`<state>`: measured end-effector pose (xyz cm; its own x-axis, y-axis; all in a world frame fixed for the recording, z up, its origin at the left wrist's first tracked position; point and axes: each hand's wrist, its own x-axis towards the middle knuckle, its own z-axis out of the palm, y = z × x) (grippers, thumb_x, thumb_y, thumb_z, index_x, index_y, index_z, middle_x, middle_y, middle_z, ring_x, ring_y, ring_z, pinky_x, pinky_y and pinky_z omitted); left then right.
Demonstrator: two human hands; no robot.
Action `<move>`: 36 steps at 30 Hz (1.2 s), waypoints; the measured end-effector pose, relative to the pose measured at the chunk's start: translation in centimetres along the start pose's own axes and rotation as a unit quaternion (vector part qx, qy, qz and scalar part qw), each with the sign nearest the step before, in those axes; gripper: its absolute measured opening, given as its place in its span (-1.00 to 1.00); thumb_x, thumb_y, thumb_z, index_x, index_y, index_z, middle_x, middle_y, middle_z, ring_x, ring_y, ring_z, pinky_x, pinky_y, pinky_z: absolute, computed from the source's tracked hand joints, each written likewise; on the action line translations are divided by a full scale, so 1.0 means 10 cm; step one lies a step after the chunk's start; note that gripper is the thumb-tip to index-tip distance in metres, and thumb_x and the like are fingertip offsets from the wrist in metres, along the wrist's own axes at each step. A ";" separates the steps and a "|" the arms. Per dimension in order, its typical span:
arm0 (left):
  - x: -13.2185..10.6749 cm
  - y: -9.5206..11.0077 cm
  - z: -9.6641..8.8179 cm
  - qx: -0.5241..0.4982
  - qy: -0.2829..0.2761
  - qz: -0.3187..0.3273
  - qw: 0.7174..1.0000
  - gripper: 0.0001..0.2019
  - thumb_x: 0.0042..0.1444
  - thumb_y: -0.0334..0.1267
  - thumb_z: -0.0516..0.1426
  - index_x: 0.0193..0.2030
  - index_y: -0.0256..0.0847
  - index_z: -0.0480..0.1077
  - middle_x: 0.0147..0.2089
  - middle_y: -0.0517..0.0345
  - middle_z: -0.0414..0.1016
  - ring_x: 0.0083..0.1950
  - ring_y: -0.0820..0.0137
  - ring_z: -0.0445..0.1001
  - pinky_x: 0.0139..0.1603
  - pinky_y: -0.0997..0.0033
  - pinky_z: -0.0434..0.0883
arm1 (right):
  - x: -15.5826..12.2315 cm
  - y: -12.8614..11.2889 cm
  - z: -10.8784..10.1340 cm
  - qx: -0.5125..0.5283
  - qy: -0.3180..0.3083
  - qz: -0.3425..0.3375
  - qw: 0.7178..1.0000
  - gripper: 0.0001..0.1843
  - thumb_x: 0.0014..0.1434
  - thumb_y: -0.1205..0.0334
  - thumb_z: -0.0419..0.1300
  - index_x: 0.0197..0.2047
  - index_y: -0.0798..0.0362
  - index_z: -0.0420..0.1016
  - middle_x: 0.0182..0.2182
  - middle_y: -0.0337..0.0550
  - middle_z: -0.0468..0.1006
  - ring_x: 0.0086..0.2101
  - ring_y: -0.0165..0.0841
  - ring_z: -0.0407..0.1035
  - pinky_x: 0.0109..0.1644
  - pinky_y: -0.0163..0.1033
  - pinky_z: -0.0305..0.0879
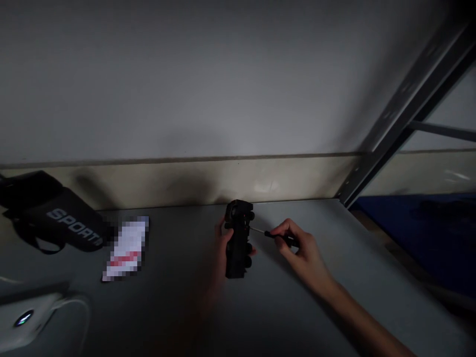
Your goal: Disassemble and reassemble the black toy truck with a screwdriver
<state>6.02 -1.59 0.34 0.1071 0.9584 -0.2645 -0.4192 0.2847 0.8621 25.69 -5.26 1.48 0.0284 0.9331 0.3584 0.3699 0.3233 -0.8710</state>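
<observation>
Closest to the lens, at the lower left edge, sits a white charger-like box [25, 320] with a small glowing light and a pale cable [80, 300] looping off it. It lies on the grey tabletop [178, 312], well apart from the hands. Further in, near the middle of the head view, the left hand [223, 244] is wrapped around a black device [236, 260]. It is a chunky, grip-shaped piece held upright, its lower end at or just above the tabletop; in this dim light I cannot tell which. The right hand [302, 248] pinches a slim screwdriver [269, 234] by its dark handle, with the thin metal shaft pointing left and its tip touching the device's upper part. To my eye the device is rigid moulded plastic, light enough for one hand and somewhat smooth. The narrow middle, where the fingers already close round it, looks the surest place to hold it, well below the top where the tip works. The screwdriver looks stiff and very light, and best pinched at the handle. Off to the left lie a black bag [55, 213] lettered "SPORT" and, just beside it, a blurred white-and-red packet [126, 248]. A pale wall [223, 99] stands behind, and a metal shelf post [409, 99] slants up at the right.
</observation>
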 end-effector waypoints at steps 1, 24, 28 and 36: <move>0.02 -0.01 -0.02 0.020 -0.001 0.007 1.000 -0.10 0.12 0.07 0.30 0.53 0.00 0.03 -0.26 0.19 0.61 -0.43 0.16 0.68 -0.56 0.35 0.51 | 0.01 -0.02 -0.01 0.005 -0.007 0.005 1.000 -0.90 0.35 0.22 0.17 -0.19 -0.01 0.52 -0.35 -0.22 0.60 -0.35 -0.31 0.47 -0.20 -0.24 0.36; -0.08 0.00 -0.10 0.189 0.014 0.111 0.976 -0.21 0.32 0.17 0.18 0.58 0.08 -0.01 0.14 -0.05 0.61 -0.30 0.28 0.71 -0.43 0.40 0.52 | 0.03 0.00 0.02 0.047 -0.060 0.043 0.996 -0.80 0.46 0.02 0.18 -0.08 -0.03 0.39 -0.31 -0.26 0.50 -0.34 -0.34 0.37 -0.24 -0.26 0.24; -0.13 0.00 -0.07 0.220 0.024 0.106 0.969 -0.25 0.34 0.15 0.18 0.58 0.07 0.07 0.05 -0.04 0.68 -0.36 0.34 0.66 -0.42 0.45 0.48 | 0.01 0.06 0.06 0.049 -0.019 0.088 0.995 -0.61 0.54 -0.14 0.02 -0.16 -0.04 0.40 -0.52 -0.37 0.28 -0.49 -0.36 0.18 -0.36 -0.25 0.10; -0.12 -0.02 -0.06 0.189 0.026 0.110 0.976 -0.22 0.32 0.12 0.20 0.58 0.01 0.08 0.10 -0.11 0.67 -0.34 0.32 0.67 -0.41 0.44 0.49 | 0.02 0.15 0.12 0.050 0.027 0.065 0.996 -0.69 0.48 -0.10 0.13 0.08 -0.07 0.33 -0.47 -0.40 0.27 -0.48 -0.35 0.16 -0.39 -0.28 0.09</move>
<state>5.44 -2.79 0.22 0.0014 0.9976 -0.0685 -0.0640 0.0685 0.9956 25.16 -4.44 -0.12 0.1202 0.9591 0.2563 0.2661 0.2176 -0.9391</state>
